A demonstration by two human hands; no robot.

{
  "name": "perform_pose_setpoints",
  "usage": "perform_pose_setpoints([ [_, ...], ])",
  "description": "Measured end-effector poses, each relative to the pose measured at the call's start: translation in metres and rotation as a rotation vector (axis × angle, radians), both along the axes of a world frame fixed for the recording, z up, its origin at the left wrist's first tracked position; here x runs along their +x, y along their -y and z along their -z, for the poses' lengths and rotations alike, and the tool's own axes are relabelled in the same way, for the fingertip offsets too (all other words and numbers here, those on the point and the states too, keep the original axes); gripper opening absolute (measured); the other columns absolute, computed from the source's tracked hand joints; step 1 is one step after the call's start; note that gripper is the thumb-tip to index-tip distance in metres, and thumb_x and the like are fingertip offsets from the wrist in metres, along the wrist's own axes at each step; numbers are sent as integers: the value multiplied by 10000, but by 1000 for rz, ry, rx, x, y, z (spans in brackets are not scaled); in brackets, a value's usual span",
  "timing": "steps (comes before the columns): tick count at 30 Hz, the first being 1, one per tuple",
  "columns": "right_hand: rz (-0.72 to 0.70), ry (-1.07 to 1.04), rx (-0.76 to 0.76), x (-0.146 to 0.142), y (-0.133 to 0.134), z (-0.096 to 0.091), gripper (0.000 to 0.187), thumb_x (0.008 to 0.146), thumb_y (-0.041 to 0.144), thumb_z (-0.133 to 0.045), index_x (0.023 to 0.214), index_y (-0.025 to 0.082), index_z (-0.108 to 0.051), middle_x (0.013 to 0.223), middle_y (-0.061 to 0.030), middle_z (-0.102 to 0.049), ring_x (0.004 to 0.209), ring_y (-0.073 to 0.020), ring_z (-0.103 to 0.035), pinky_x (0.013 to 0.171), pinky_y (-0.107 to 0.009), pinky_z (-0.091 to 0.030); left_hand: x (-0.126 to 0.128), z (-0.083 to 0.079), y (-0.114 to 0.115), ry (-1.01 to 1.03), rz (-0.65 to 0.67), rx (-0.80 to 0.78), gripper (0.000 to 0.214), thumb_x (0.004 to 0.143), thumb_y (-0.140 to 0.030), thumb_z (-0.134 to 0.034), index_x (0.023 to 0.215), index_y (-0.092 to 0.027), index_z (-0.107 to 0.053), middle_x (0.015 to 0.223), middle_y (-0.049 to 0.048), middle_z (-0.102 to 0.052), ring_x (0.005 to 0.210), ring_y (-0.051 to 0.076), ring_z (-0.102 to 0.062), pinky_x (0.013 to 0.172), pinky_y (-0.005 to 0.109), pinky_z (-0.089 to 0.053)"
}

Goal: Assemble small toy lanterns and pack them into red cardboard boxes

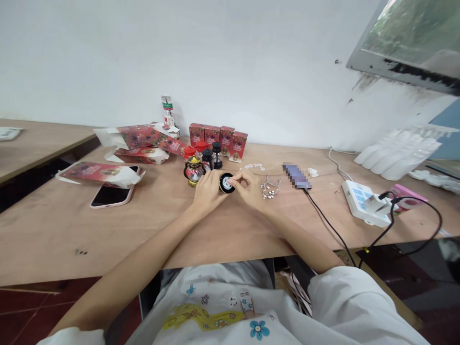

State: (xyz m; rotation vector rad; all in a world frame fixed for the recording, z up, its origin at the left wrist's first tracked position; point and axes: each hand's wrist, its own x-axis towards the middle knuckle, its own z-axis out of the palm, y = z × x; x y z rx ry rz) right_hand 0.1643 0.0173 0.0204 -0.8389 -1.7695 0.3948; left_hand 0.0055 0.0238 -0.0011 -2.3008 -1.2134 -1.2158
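My left hand (207, 192) is wrapped round a small lantern (227, 183), whose round black base with a white centre is turned up towards me. My right hand (249, 190) is closed in a pinch, thumb and fingertips at the white centre of that base. Whatever is between those fingertips is too small to make out. Left of my hands stand several miniature lanterns: a gold one (194, 171) in front, with red ones (189, 152) and black ones (216, 155) behind. Just right of my right hand lies a little pile of small metallic pieces with thin wires (270, 189).
Red printed boxes (212, 134) stand behind the lanterns. Opened cartons (100, 172) lie left, one over a phone (111, 195). At right are a cabled phone (296, 175), a white power strip (364, 203) and white foam pieces (402, 151). White bits (254, 166) lie behind my right hand.
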Motion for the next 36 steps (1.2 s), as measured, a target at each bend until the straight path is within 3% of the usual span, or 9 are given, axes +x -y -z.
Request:
perform_pose_setpoints([
  [7,-132,35,-47,11,-6,-8,294,826,445,-629,663,201,-607,703,3,-602,669,-129,-541,685,-288,-424,-5,0,-5,-76,116,-30,295,826,-352,-576,1039,-166,-491,972,109,-624,914,263,-580,730,352,-439],
  [12,-104,-8,-67,8,-5,-8,294,785,444,-675,645,199,-591,702,7,-588,681,-130,-536,705,-297,-435,-7,-1,-7,-65,139,-27,312,831,-363,-568,1056,-163,-488,981,113,-622,918,263,-571,724,351,-435],
  [17,-178,-262,-331,1,-9,0,459,562,490,-813,791,218,-523,822,9,-621,781,-140,-606,742,-298,-497,-8,0,-5,-103,136,-6,252,871,-368,-508,1024,-168,-516,966,122,-627,901,262,-562,725,363,-420],
  [20,-239,-261,-439,0,-11,3,515,509,480,-840,834,210,-546,761,13,-634,736,-141,-619,720,-296,-512,-9,3,-6,-118,159,26,243,885,-376,-490,1005,-168,-525,942,119,-632,880,255,-566,714,359,-415],
  [25,-227,-264,-370,2,-16,5,479,565,521,-806,854,203,-594,828,-17,-672,789,-148,-640,776,-307,-528,-7,1,-6,-58,131,-15,263,854,-362,-536,1036,-173,-511,967,113,-635,893,252,-576,726,355,-434],
  [28,-146,-282,-279,16,-30,6,384,720,523,-693,910,202,-598,877,-33,-684,840,-153,-654,803,-312,-529,-7,-2,-5,-1,98,1,328,829,-380,-581,1068,-172,-496,986,112,-636,914,259,-586,736,355,-450],
  [31,123,-168,-259,44,-53,9,264,866,415,-529,955,174,-592,941,-64,-693,882,-155,-660,805,-314,-529,-7,-5,-4,51,88,30,368,817,-397,-612,1076,-166,-491,983,109,-639,906,257,-598,748,357,-467],
  [33,330,72,-315,64,-68,14,233,894,313,-468,992,148,-600,977,-87,-696,899,-161,-659,805,-322,-526,-8,-6,-4,75,85,35,384,809,-407,-627,1078,-167,-492,980,107,-642,901,255,-607,754,360,-478],
  [36,406,267,-373,84,-82,21,187,847,183,-492,922,112,-649,914,-113,-706,845,-193,-663,791,-360,-519,-7,-5,-3,79,86,31,408,801,-398,-644,1103,-177,-482,1008,105,-645,924,253,-627,775,365,-497],
])
